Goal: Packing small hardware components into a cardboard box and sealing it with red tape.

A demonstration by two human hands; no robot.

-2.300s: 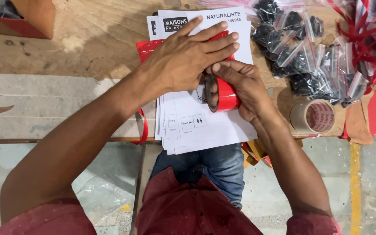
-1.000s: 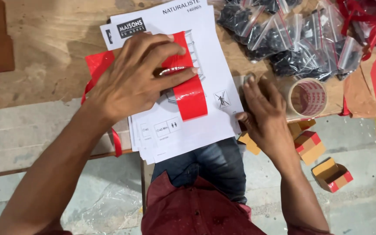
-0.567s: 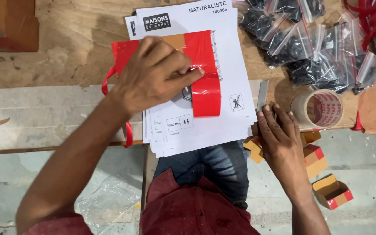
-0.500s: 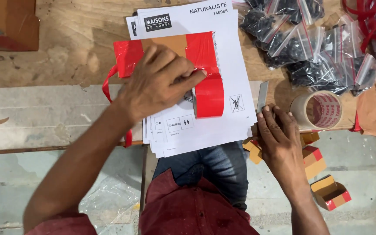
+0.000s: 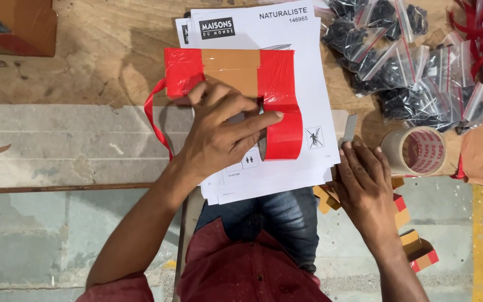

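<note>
Red tape [image 5: 282,120] lay across a brown parcel [image 5: 231,70] on one paper stack [image 5: 286,33] — likely thin, sticky, best taken by its free end. One left hand [image 5: 219,134] pressed flat, open; one right hand [image 5: 364,182], fingers spread, touched a small blade [image 5: 350,130] — beside one tape roll [image 5: 415,151]

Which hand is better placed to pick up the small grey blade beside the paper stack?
Right. The right hand lies with fingertips by the small grey blade; the left hand presses the red-taped cardboard packet.
</note>
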